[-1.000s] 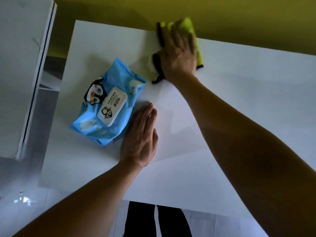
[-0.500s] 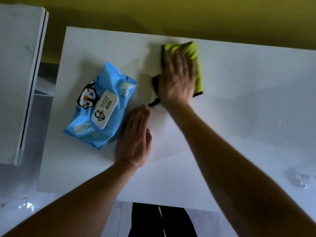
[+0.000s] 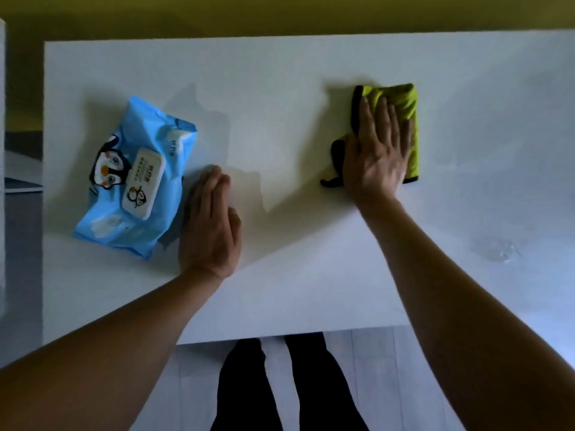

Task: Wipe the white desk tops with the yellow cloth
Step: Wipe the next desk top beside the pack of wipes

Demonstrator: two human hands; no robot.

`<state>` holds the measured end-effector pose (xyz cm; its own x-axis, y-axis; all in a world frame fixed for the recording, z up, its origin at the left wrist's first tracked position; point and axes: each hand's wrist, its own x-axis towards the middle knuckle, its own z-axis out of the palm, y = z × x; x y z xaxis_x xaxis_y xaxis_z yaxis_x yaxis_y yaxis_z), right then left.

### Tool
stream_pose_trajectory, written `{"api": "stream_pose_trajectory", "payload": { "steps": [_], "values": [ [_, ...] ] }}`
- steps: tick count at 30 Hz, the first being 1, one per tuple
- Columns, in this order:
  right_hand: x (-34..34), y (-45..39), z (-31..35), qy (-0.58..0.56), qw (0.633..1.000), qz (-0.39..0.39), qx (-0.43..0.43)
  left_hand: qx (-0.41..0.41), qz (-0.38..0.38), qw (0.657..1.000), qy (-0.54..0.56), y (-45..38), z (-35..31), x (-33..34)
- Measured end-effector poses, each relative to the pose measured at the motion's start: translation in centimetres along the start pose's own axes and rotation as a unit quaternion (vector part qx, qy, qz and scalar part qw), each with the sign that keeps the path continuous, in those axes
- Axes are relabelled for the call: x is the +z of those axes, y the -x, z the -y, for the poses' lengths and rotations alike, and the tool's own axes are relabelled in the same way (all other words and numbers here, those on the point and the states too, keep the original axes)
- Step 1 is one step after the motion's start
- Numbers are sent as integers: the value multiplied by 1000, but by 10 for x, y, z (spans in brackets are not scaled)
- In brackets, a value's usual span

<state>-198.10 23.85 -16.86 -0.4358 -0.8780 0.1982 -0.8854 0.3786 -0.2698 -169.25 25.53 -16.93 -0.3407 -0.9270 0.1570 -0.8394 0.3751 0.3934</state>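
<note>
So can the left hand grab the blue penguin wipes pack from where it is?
Probably yes. The left hand lies flat on the desk right beside the wipes pack, with nothing between them.

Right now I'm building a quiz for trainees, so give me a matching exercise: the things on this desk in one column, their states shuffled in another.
Things:
1. yellow cloth
2. wipes pack
3. left hand
4. wet patch

States:
A. lies flat on the white desk, beside the pack
B. glistens near the desk's right side
C. pressed under the right hand
D. blue, with a penguin, lid closed

Pairs: 1-C, 2-D, 3-A, 4-B
</note>
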Motion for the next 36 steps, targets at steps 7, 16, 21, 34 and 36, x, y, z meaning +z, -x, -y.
{"api": "stream_pose_trajectory", "payload": {
  "steps": [7,16,21,34,36],
  "values": [
    [-16,162,122,-73,990,75,-91,12,-22,1000,13,-1,7,4],
    [-38,199,49,-41,999,28,-19,31,-46,998,2,4,7,4],
    [-54,210,-8,19,997,9,71,44,-46,998,-14,4,6,5],
    [-45,231,30,-73,992,38,-96,190,22,979,-70,7,-28,3],
    [-51,226,1,-70,992,31,-105,175,32,982,-59,16,-60,14]
  ]
}}
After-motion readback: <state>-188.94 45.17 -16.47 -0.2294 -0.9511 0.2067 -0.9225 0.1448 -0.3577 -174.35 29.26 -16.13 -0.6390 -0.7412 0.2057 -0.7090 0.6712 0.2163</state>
